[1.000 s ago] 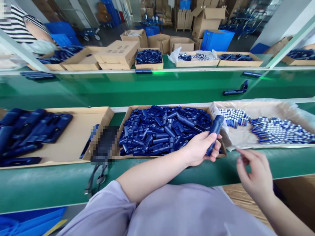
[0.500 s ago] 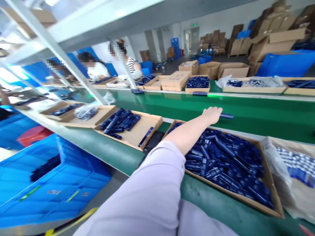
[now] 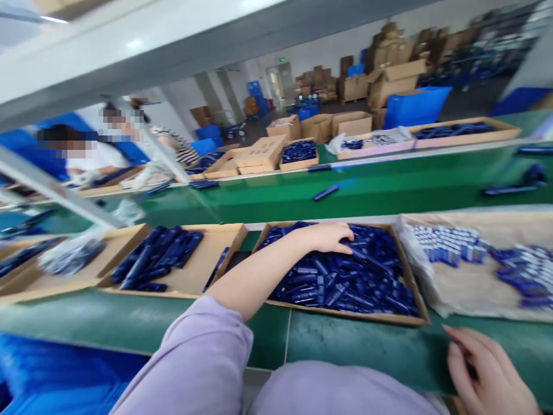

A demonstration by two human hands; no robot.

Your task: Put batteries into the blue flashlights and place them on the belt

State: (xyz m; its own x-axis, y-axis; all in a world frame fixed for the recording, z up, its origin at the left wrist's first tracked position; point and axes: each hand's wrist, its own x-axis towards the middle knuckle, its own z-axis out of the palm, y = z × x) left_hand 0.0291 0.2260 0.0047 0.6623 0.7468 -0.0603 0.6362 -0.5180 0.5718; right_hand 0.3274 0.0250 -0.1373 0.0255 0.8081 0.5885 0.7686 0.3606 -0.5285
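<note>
My left hand (image 3: 328, 237) reaches palm down into a cardboard tray (image 3: 358, 316) heaped with small dark blue plastic parts (image 3: 345, 279), its fingertips on the pile. Motion blur hides whether it grips a piece. My right hand (image 3: 488, 374) hovers at the bottom right over the green bench edge, fingers loosely curled and apart, with nothing seen in it. A single blue cylindrical part (image 3: 326, 192) lies on the green conveyor belt (image 3: 389, 187) beyond the tray.
Left of the middle tray is a tray (image 3: 216, 242) of longer blue housings (image 3: 155, 256). On the right, a plastic-lined tray (image 3: 470, 288) holds small silver-and-blue pieces (image 3: 444, 245). Other people (image 3: 86, 158) work across the belt. A blue crate (image 3: 43, 374) stands at the lower left.
My left hand held a blue part, stretched out to the belt, and has drawn back onto the parts tray; a blue part now lies on the belt. My view swung left, then back.
</note>
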